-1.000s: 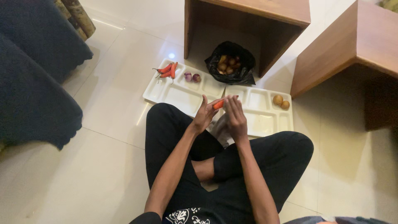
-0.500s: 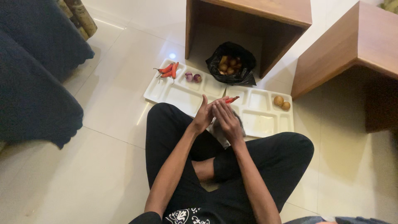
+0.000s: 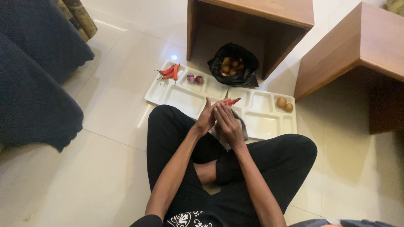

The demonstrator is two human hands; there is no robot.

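I count two white compartment trays: one on my left, one on my right. In the far left corner of the left tray lie about four red chillies, with two small purple onions just beside them. At the right tray's far right edge sit two round yellowish fruits. One red chilli is in my fingers. One black bag sits beyond the trays.
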